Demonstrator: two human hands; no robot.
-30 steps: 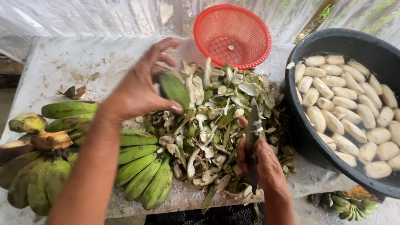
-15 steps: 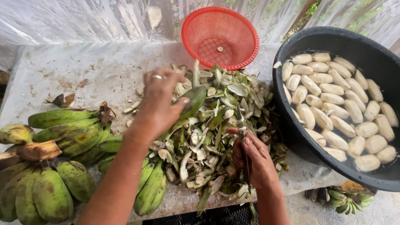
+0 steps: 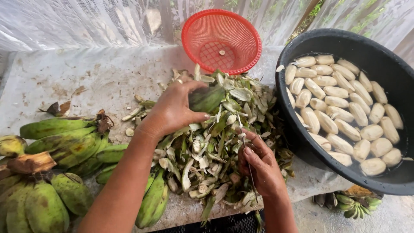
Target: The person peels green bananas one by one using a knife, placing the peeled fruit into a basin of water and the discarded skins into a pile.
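We see a black tub (image 3: 379, 51) right of the peel pile (image 3: 215, 146), holding water and many peeled pale bananas (image 3: 340, 112); its rim nearly touches the pile. A red mesh basket (image 3: 221, 41) sits just behind the pile, tilted toward us, with only one small scrap inside. Left of the pile lie bunches of unpeeled green bananas (image 3: 60, 142) on the grey table (image 3: 77, 73), with another small bunch (image 3: 353, 203) below the tub on the ground. Our left hand (image 3: 172, 110) grips one green banana (image 3: 207, 98) over the pile's back part, fingers curled round its near end, thumb pressed beneath. Its long axis runs roughly level, slanting from the palm up and right toward the tub, free end pointing that way. Our right hand (image 3: 261, 166) is at the pile's near right edge, fingers closed round a knife (image 3: 248, 159); the thin blade shows beside the thumb, running near to far, and we cannot tell which end is the tip. Compared with half a second ago, the left hand has shifted right over the pile and the banana now lies flatter in the grip, and the right hand has stayed low by the pile with the knife. A second ago the left hand was just above the bunches on the left, lifting that banana.
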